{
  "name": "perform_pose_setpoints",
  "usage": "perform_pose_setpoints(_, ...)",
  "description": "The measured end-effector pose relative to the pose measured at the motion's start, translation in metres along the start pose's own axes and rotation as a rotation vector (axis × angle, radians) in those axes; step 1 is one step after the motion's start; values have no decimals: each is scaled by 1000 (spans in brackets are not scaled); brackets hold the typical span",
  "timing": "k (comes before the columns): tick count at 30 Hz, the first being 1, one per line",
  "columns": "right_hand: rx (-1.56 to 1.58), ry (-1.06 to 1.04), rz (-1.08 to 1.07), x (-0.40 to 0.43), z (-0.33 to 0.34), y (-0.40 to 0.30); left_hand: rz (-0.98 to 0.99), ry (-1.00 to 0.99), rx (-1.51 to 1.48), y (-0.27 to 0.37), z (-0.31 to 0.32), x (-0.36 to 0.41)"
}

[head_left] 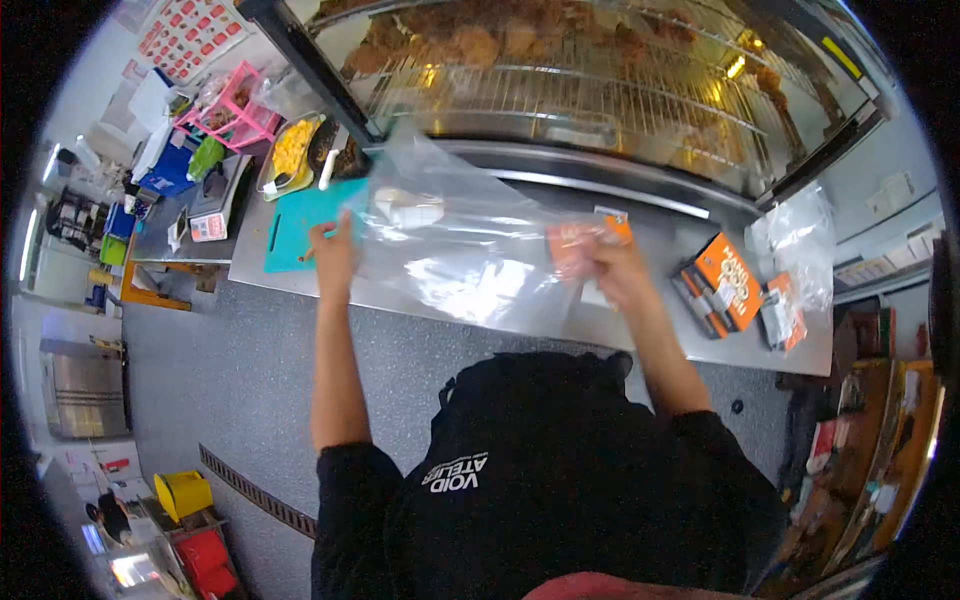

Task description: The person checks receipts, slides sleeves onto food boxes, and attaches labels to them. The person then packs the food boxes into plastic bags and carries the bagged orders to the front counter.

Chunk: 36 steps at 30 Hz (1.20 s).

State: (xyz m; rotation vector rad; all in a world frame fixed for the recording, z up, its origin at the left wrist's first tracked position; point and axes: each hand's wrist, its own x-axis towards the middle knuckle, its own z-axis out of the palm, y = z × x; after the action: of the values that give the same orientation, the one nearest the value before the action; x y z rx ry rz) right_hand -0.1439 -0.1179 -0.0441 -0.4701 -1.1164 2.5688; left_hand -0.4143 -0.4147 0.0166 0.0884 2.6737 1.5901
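A large clear plastic bag (465, 240) is stretched out between my hands above the steel counter. My left hand (335, 251) pinches its left side, over the edge of a teal cutting board (300, 217). At its right side, my right hand (611, 262) grips the plastic; motion blurs the fingers. An orange printed packet or card (566, 244) shows at that hand, and whether it is held or lies behind the plastic I cannot tell. Farther right on the counter (675, 330) lie stacked orange and black printed boxes (727, 285).
A glass-fronted cabinet with wire racks (585, 90) of browned food stands behind the counter. At left are a tray of yellow food pieces (292, 150), a white-handled knife (328, 169) and a pink basket (240, 112). Crumpled clear plastic (799, 232) lies at right.
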Motion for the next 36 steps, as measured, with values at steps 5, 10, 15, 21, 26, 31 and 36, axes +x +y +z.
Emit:
perform_pose_setpoints(5,-129,400,-188,-41,77,-21,394,-550,-168,1,28,-76)
perform_pose_setpoints(10,-1406,-14,-187,-74,136,20,499,-1049,-128,55,25,-129)
perform_pose_setpoints(15,-846,125,-144,-78,142,30,395,-1216,-185,56,4,-105)
perform_pose_setpoints(21,-1525,599,-655,-101,70,-56,749,-475,50,-3,-49,-10)
perform_pose_setpoints(26,-1575,824,-611,-129,74,-79,594,-369,453,4,-70,-11)
perform_pose_setpoints(31,-1182,-68,-580,-89,111,-90,1138,-292,30,29,11,-72)
perform_pose_setpoints(36,-743,-380,-439,-7,89,-103,701,-619,25,19,34,-71)
